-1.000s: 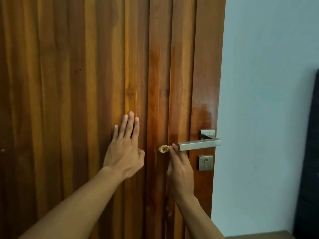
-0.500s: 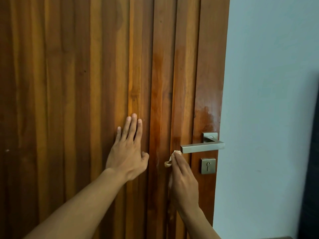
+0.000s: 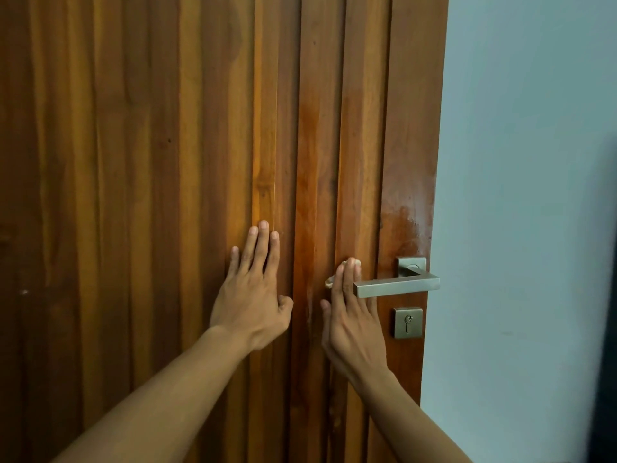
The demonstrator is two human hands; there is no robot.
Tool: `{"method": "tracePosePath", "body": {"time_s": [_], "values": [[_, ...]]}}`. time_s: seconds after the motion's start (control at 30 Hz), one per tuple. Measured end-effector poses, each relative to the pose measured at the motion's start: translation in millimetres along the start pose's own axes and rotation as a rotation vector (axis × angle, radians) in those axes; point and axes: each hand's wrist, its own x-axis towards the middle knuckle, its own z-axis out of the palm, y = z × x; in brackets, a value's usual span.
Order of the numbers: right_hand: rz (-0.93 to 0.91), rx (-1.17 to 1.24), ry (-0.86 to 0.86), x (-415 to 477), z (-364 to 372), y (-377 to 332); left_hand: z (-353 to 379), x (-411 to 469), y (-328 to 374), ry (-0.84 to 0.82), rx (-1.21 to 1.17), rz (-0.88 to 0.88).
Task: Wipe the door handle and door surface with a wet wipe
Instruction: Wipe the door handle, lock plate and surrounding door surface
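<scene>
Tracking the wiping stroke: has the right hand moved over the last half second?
Yes, upward. The right hand, pressing the wet wipe on the door, had its fingertips below the free end of the door handle; now they reach above it.

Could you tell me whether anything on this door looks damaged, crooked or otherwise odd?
Nothing looks damaged or crooked. Only a glossy damp patch on the door above the handle stands out, probably moisture from the wipe.

Interior of a home: ribbed varnished wooden door (image 3: 133, 162) toward 9 o'clock; brushed-metal lever handle (image 3: 397, 286) and keyhole plate (image 3: 407, 322) at 4 o'clock; pale blue painted wall (image 3: 527, 195) at 3 o'clock.
</scene>
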Motion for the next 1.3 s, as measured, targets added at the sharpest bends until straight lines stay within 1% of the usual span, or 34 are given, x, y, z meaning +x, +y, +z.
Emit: {"method": "tracePosePath", "body": {"time_s": [0.17,0.37,0.43,0.57,0.67,0.8,0.9,0.97,1.13,1.3], "values": [[-0.049,-0.044,-0.049,5,-4,5,1,0,1,0.007,0.012,-0.006],[-0.221,-0.120,-0.154,-13,-5,23,7,3,2,0.025,0.032,-0.027],[-0.244,-0.130,-0.175,-22,-5,25,7,3,2,0.025,0.033,-0.029],[-0.226,-0.061,-0.128,-28,-9,25,5,2,1,0.023,0.033,-0.015],[-0.240,-0.078,-0.081,-27,-11,31,4,3,2,0.015,0.046,-0.019],[-0.223,-0.029,-0.027,-23,-20,31,2,4,2,0.014,0.062,-0.017],[-0.238,-0.035,-0.020,-21,-20,28,3,4,0,0.023,0.074,-0.014],[-0.232,-0.047,-0.032,-26,-13,29,5,3,1,0.032,0.071,-0.009],[-0.311,-0.146,-0.097,-54,2,31,6,2,1,0.039,0.071,-0.014],[-0.281,-0.177,-0.203,-90,15,30,7,2,1,0.042,0.081,-0.017]]}}
